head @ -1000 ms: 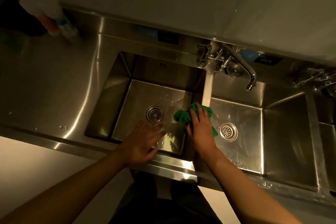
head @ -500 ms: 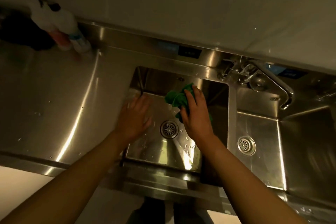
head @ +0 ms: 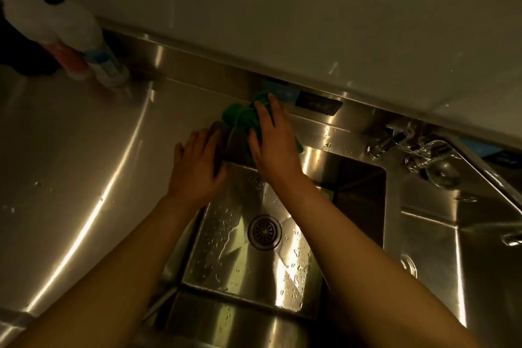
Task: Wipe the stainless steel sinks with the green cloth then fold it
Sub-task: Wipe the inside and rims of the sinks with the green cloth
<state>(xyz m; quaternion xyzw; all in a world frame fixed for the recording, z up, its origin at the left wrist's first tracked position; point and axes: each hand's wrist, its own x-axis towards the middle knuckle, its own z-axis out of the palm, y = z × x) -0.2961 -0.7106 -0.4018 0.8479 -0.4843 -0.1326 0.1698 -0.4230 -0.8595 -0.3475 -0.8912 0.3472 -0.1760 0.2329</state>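
Green cloth lies bunched beneath your flat-fingered right hand; your left hand is spread and empty. On the wet sink rim, it may skid and miss corners.

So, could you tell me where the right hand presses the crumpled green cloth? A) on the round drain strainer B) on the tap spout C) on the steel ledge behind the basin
C: the right hand lies flat on the crumpled green cloth at the steel ledge behind the basin, far from the round drain strainer.
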